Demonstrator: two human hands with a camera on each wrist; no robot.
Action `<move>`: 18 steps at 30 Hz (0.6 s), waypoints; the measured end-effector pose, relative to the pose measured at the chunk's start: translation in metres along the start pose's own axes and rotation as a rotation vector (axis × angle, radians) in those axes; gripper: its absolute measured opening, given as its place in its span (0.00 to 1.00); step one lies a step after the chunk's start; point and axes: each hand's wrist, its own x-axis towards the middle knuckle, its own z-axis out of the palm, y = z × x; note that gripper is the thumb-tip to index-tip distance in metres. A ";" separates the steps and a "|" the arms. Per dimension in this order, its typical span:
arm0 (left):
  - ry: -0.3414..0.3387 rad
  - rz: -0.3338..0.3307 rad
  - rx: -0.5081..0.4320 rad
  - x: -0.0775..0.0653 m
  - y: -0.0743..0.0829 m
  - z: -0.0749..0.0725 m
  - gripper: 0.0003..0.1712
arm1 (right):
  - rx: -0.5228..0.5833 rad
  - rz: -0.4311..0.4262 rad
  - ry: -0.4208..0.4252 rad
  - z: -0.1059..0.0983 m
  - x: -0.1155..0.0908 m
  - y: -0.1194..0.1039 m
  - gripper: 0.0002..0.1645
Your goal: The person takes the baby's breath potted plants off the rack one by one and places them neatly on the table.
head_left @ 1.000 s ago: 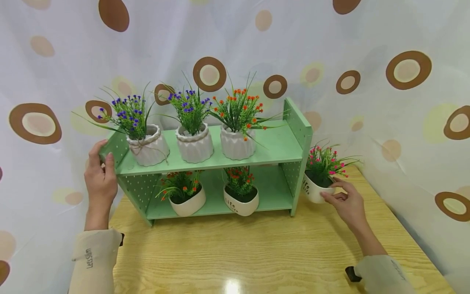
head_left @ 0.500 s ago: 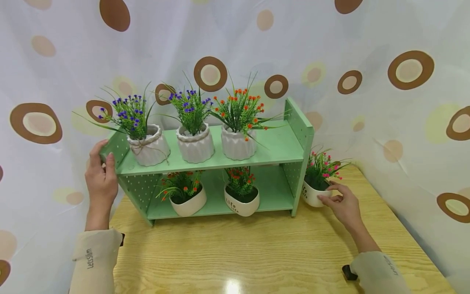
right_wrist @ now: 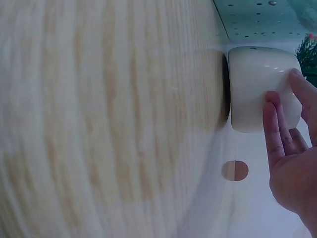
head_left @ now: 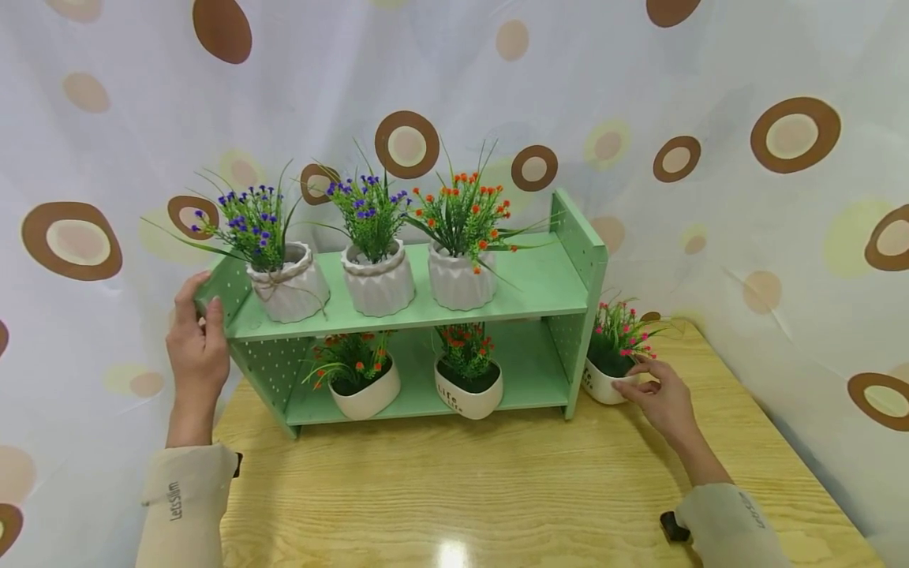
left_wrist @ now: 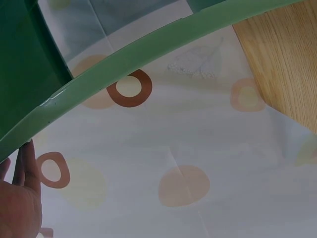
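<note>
At the left, my left hand [head_left: 199, 359] grips the upper front of the side panel of a green two-tier shelf [head_left: 529, 288], thumb on the inner side. To the right of the shelf, my right hand [head_left: 662, 398] pinches the side of a white oval flower pot [head_left: 602, 388] with pink flowers. Thumb and fingers lie on the pot's wall in the right wrist view, where the pot [right_wrist: 257, 94] stands upright at the tabletop, close to the perforated side panel [right_wrist: 262, 20]. Only fingertips of my left hand [left_wrist: 22, 198] meet the green edge [left_wrist: 133, 62] in the left wrist view.
On the top tier stand two grey-white fluted pots with purple flowers [head_left: 287, 288] [head_left: 379, 284] and one with orange flowers [head_left: 461, 280]. Two white pots [head_left: 365, 394] [head_left: 469, 394] with orange-red flowers sit below. A patterned curtain [head_left: 710, 237] hangs behind the wooden table [head_left: 426, 489].
My right hand has brought the pink-flowered pot down and slightly left, toward the tabletop beside the shelf. My left hand has kept its grip on the shelf.
</note>
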 end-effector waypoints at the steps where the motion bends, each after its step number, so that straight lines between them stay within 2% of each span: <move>1: 0.001 0.001 -0.001 0.000 0.000 0.000 0.24 | -0.002 0.005 -0.005 0.000 0.000 0.000 0.25; 6: 0.001 0.004 -0.003 0.000 0.000 0.000 0.24 | 0.004 0.042 -0.023 0.000 0.001 0.004 0.27; 18: -0.002 0.004 0.000 -0.001 0.002 -0.001 0.23 | 0.029 0.027 -0.029 0.000 0.002 0.009 0.28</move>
